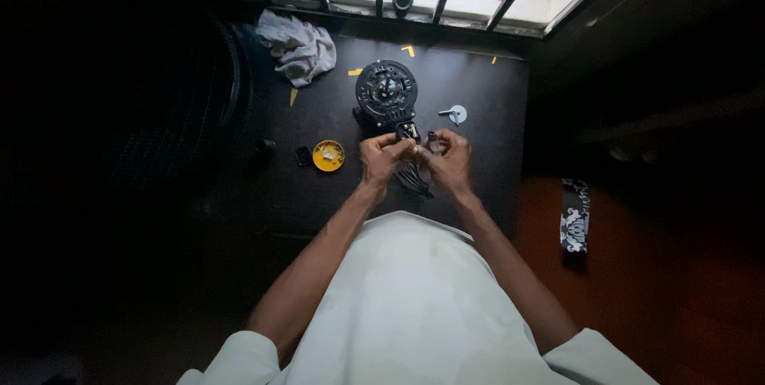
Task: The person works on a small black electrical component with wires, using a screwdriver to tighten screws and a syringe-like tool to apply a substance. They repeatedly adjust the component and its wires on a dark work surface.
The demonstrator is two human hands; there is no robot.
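A view from above looks down on a person in a pale shirt standing at a dark worktop (pixel 478 106) below a barred window.

Both hands meet near the middle of the worktop. The left hand (pixel 381 158) and the right hand (pixel 448 160) are close together, fingers curled inward, pinching a small dark part (pixel 414 146) between them. The part is too small and shadowed to tell more than that. A bundle of dark wires (pixel 414 179) hangs from between the hands toward the person.

Just beyond the hands, touching or nearly touching the fingertips, stands a round black motor housing (pixel 386 92), its circular face turned upward. The small part sits at the near edge of this housing.

Both forearms are bare and reach forward from the body, converging so the wrists nearly meet. The elbows are held apart at the person's sides.

To the left of the left hand lies a small round yellow dish (pixel 328 155), with a tiny dark piece (pixel 303 155) just beside it. To the right of the housing lies a small pale disc with a stem (pixel 456 114). A crumpled white cloth (pixel 299 46) rests at the far left of the worktop. A patterned black-and-white object (pixel 574 216) lies off to the right, below the worktop.
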